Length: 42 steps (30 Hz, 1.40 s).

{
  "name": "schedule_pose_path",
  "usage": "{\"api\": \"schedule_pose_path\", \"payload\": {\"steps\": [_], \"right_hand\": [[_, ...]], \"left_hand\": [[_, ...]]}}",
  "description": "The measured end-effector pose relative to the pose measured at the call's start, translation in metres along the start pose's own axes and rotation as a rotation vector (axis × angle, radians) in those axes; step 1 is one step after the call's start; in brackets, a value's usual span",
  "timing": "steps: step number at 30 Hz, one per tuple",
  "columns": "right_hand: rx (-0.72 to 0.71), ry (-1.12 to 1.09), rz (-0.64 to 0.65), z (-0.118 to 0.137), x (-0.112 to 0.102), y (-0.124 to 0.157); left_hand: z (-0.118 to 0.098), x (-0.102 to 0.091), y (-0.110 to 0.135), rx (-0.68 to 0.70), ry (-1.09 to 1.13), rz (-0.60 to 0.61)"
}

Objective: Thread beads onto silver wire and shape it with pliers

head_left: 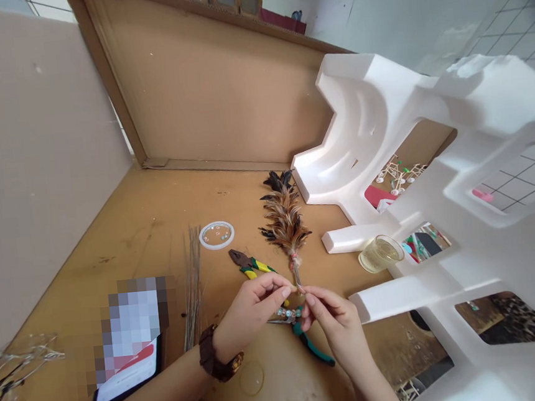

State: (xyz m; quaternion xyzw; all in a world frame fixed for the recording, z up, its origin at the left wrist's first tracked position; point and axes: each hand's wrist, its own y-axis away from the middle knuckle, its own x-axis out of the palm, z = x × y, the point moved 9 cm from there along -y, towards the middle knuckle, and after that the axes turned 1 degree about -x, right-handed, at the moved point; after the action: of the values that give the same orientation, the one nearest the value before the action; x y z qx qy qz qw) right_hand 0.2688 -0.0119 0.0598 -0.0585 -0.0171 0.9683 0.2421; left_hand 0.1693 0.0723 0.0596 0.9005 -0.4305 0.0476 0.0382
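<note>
My left hand [262, 306] comes in from the left, a dark watch-like band on its wrist, thumb and forefinger pinched together. My right hand [333, 319] is closed too, its fingertips almost meeting the left ones. What is pinched between them is too small to make out. A string of clear and pale blue-green beads [287, 313] hangs at the right fingers. Just beyond the fingertips lies a bundle of brown and black feathers [285, 217], its thin stem pointing at me. Yellow-green handled pliers [242, 262] and a teal-handled tool [315, 346] lie close by, partly hidden.
A round white-rimmed dish [217, 235] holds small beads. Thin wires [192, 288] lie left of it, near a phone [128, 375]. A glass of pale liquid [379, 254] stands by white foam packaging [375, 306] on the right. Cardboard [219, 80] walls the back.
</note>
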Motion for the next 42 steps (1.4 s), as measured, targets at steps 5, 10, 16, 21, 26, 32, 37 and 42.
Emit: {"api": "schedule_pose_path", "payload": {"steps": [5,10,16,21,26,32,37,42], "right_hand": [[0.019,-0.067,0.028,-0.003,0.005,0.001],[0.041,-0.001,0.046,-0.007,-0.002,0.006],[-0.102,0.844,0.197,-0.024,-0.016,0.028],[-0.155,1.309,0.395,-0.050,-0.004,0.041],[-0.179,1.475,0.430,-0.052,0.003,0.031],[-0.159,1.558,0.396,-0.058,0.005,0.021],[0.009,1.071,0.530,-0.049,-0.010,0.032],[0.354,0.298,0.716,-0.024,-0.024,0.062]], "left_hand": [[0.006,0.002,0.000,-0.029,0.065,0.020],[0.002,0.001,0.000,-0.019,0.014,0.015],[-0.006,-0.005,0.002,-0.024,-0.110,-0.014],[-0.009,-0.004,0.004,-0.038,-0.118,0.018],[-0.011,0.007,0.008,-0.091,-0.015,0.157],[-0.013,0.009,0.011,-0.130,-0.023,0.249],[-0.016,0.009,0.015,-0.124,-0.037,0.368],[-0.025,0.004,0.018,-0.096,-0.041,0.442]]}}
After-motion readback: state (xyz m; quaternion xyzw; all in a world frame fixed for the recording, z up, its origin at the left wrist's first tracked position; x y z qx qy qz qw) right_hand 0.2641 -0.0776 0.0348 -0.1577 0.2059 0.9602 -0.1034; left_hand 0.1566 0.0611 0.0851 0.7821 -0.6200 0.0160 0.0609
